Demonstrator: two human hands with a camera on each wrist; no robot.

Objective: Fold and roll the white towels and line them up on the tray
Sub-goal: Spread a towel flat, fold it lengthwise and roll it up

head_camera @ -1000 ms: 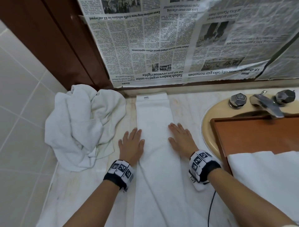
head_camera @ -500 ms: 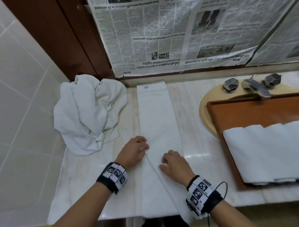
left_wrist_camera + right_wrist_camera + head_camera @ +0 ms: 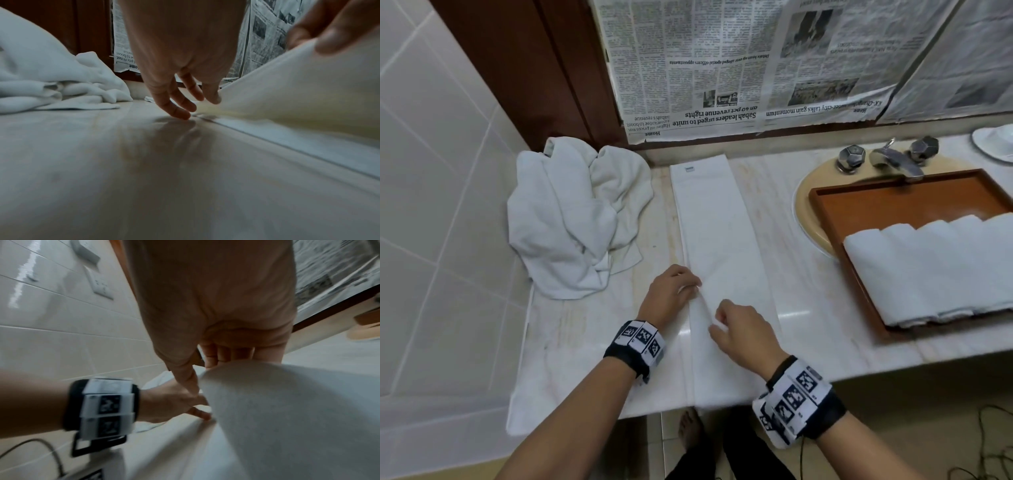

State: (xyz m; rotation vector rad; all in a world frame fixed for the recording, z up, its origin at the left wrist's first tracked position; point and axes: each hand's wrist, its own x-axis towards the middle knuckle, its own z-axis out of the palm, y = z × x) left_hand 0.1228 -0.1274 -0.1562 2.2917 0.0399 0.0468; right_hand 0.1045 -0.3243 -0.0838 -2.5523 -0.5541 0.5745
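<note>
A long folded white towel (image 3: 714,233) lies lengthwise on the marble counter (image 3: 585,346). My left hand (image 3: 679,286) is at its left edge. The fingertips (image 3: 185,113) touch the counter, the index meets the towel's edge (image 3: 226,100), and the thumb lies over it. My right hand (image 3: 729,320) pinches the towel's top layer and holds that flap (image 3: 277,402) raised off the counter. At the right, a wooden tray (image 3: 893,202) holds several rolled white towels (image 3: 935,267) side by side.
A heap of crumpled white towels (image 3: 575,216) sits at the back left against the tiled wall. The tray rests over a beige sink (image 3: 804,205) with a tap (image 3: 893,161). Newspaper (image 3: 756,68) covers the wall behind. The counter's front edge is just below my wrists.
Both hands lay flat beside the towel a second ago. They have pulled back toward the near end and taken hold of its left edge, and the right hand has lifted the top layer.
</note>
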